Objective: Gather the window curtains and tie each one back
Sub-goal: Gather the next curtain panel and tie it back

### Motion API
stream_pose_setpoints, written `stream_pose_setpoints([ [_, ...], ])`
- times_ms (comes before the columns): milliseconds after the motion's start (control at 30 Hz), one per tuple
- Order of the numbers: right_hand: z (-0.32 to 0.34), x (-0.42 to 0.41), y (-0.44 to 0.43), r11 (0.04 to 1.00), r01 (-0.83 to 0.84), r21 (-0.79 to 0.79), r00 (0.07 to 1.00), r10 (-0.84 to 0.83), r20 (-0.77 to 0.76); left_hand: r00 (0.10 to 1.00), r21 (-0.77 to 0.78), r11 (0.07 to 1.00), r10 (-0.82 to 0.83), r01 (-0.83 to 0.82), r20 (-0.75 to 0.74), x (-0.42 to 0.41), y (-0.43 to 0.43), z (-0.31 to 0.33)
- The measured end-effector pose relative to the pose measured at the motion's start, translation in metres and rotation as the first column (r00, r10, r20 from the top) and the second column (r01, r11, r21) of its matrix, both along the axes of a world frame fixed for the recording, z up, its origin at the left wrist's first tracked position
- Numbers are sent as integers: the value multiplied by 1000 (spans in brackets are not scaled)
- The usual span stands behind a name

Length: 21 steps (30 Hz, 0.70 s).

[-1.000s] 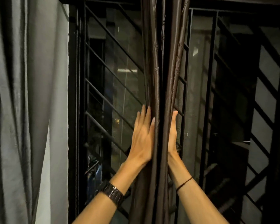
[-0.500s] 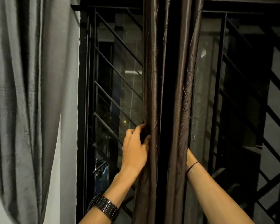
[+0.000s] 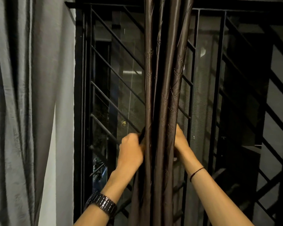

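Note:
A dark brown curtain [image 3: 162, 88] hangs gathered into a narrow bundle of folds in front of the barred window. My left hand [image 3: 131, 148] grips the bundle's left edge, fingers curled round the fabric. My right hand [image 3: 180, 141] reaches in behind the bundle's right side, and the folds hide most of its fingers. A grey curtain [image 3: 21, 98] hangs loose at the far left, apart from both hands.
Black window bars [image 3: 114, 74] run diagonally behind the brown curtain on both sides, with dark glass beyond. A strip of white wall [image 3: 64, 144] lies between the grey curtain and the window frame.
My flat hands pressed on the bundle before; the left has curled round its left edge and the right has gone behind the folds. The view has shifted, moving the bundle right in frame.

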State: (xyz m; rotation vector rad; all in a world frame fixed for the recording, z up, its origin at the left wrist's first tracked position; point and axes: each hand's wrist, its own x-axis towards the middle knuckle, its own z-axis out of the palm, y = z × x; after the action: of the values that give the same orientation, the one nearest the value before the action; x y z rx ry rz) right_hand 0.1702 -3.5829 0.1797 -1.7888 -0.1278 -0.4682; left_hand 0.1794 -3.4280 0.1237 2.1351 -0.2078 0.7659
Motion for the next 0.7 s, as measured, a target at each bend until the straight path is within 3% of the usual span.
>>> stream_pose_setpoints([
  [33,-1,-4,2,997,79,-4,995,-79,54,994,75,994,71,-77,85,-10,-4,0],
  [100,-11,-19,5,979,133,154,964,-164,210,975,157,977,110,-141,191,-32,-9,2],
  [233,-38,-69,-4,911,-35,410,868,-176,464,981,315,935,117,-161,156,-56,-12,8],
  [300,-57,-88,-16,805,-255,535,873,-46,485,980,376,910,125,-177,157,-61,-17,7],
  [333,-66,-97,-21,786,-307,536,871,5,491,980,404,897,125,-178,154,-63,-21,8],
  [367,-69,-105,-22,833,-300,464,862,29,505,980,436,881,129,-184,153,-65,-23,8],
  [433,-66,-116,-13,950,-156,271,829,-23,558,978,484,852,139,-198,155,-70,-28,13],
  [500,-58,-113,-7,976,143,164,806,-211,553,971,491,844,134,-215,196,-79,-31,16],
  [600,-55,-92,-5,852,497,165,672,-498,547,900,490,826,48,-279,433,-90,-35,13],
  [700,-55,-73,-2,772,621,135,523,-537,662,807,378,900,-52,-217,588,-84,-33,13],
])
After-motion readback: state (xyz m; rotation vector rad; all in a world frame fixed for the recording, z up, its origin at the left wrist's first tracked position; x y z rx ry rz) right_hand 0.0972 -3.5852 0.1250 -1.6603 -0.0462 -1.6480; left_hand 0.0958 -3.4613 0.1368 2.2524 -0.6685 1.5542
